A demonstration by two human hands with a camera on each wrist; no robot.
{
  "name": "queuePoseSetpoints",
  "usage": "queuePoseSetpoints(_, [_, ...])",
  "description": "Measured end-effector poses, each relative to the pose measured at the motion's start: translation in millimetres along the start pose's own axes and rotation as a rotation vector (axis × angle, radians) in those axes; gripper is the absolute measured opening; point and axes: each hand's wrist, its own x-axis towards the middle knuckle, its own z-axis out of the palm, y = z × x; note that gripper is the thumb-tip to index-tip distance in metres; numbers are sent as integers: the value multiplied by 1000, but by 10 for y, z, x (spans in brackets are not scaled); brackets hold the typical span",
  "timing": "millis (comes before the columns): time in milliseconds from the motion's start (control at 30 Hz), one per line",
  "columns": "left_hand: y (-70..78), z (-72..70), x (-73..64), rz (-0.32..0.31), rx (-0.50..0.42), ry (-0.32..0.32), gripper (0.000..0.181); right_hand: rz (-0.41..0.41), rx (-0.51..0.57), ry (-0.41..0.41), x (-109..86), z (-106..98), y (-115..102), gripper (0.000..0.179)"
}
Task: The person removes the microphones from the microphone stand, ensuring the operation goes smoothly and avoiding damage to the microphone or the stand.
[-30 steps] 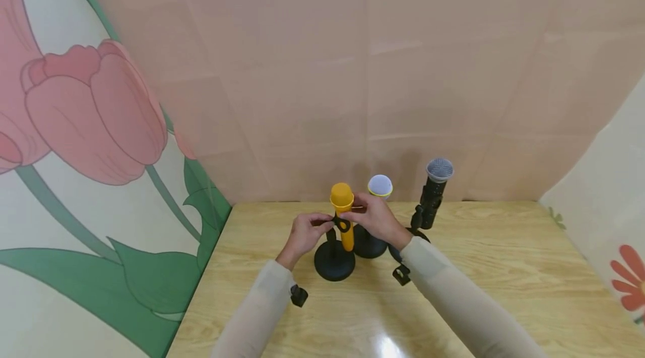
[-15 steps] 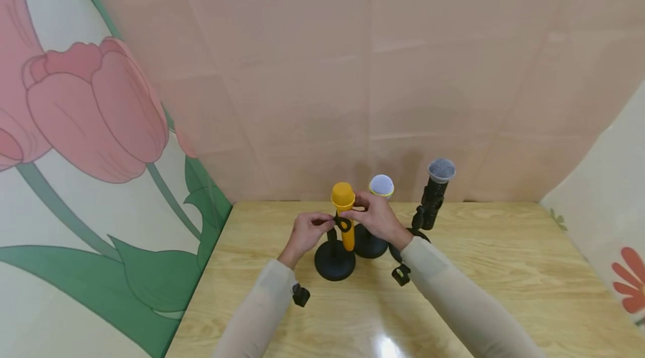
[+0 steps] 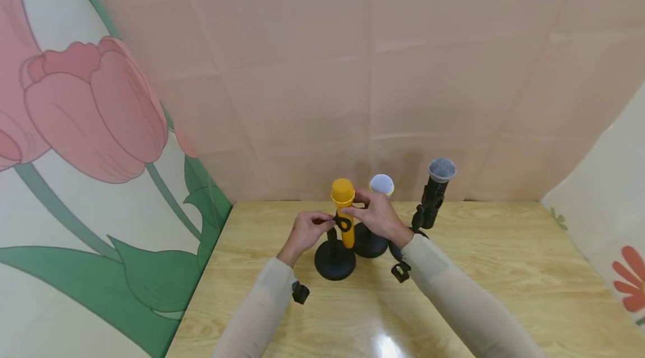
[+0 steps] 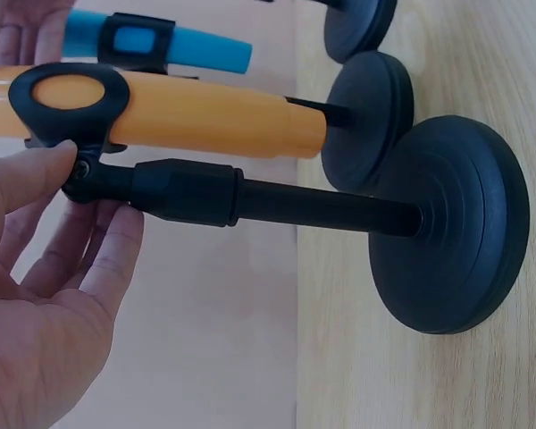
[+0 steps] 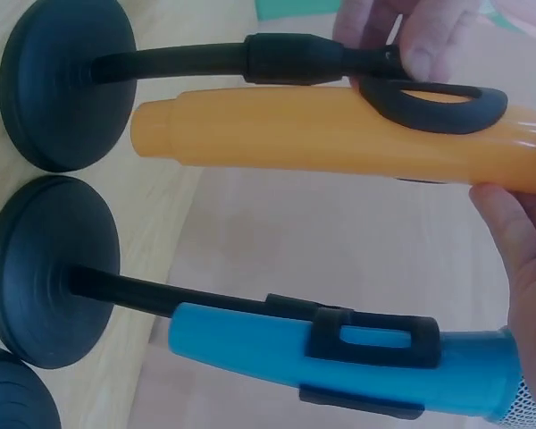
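Observation:
A yellow microphone stands nearly upright in the ring-shaped clip of a black desk stand. My left hand pinches the joint just below that clip, thumb on one side and fingers on the other, as the left wrist view shows. Higher up, near its head, my right hand grips the yellow microphone between thumb and fingers. In the right wrist view the microphone's lower end hangs free beside the stand's pole.
Just behind my right hand, a blue microphone with a pale head sits clipped in a second black stand. Farther right leans a black microphone with a grey mesh head on a third stand. A pink-beige backdrop rises behind the wooden table.
The yellow microphone has risen slightly in the clip, with my right hand moving up a little along with it. My left hand and the stand stay in place.

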Motion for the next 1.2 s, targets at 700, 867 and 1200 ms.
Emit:
queuePoseSetpoints(700, [19, -7, -7, -15, 35, -23, 11, 1, 9, -20, 30, -41, -61, 38])
queuePoseSetpoints(867, [7, 1, -11, -23, 42, -20, 11, 4, 25, -26, 30, -47, -94, 40])
queuePoseSetpoints(1200, [19, -2, -7, -14, 47, -21, 11, -15, 66, -29, 54, -80, -140, 42])
